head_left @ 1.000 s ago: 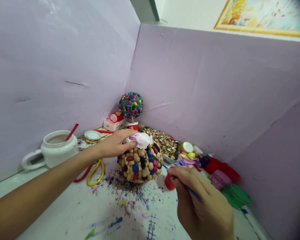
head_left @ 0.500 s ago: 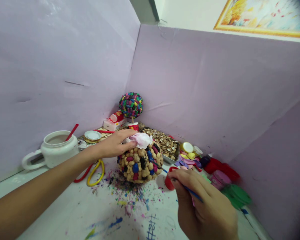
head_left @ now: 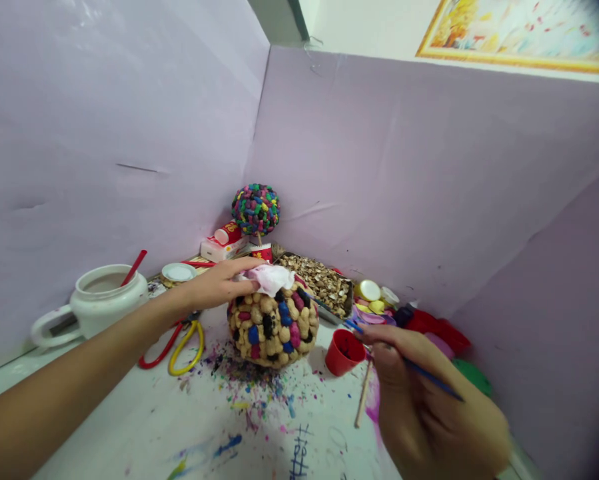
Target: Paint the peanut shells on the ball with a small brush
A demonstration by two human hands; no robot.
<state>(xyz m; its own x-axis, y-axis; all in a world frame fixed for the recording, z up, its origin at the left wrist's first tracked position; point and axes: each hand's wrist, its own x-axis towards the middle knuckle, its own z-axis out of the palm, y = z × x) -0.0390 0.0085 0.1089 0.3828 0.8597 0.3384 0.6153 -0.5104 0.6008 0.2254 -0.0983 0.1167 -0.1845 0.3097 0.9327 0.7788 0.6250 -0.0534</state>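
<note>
A ball covered in peanut shells (head_left: 275,337), some painted blue, black or magenta and the others bare tan, sits on the paint-spotted white table. My left hand (head_left: 224,283) is closed over a crumpled white tissue (head_left: 272,279), pressing it against the top of the ball. In my right hand (head_left: 424,400), thumb and fingers pinch a paintbrush (head_left: 432,379) with a blue handle. The brush's tip reaches the upper right side of the ball. Between that hand and the ball stands a small red cup (head_left: 340,357) with something dark inside.
Scissors (head_left: 186,347) and a white mug (head_left: 106,303) lie left. Behind are a tray of shells (head_left: 324,283) and a fully painted ball on a stick (head_left: 256,210). A thin wooden stick (head_left: 363,393) lies right of the cup. Lilac walls (head_left: 404,180) enclose the back.
My right hand has moved right and raised the brush from the ball's lower right side to its upper right, uncovering the red cup. My left hand stays on the tissue.
</note>
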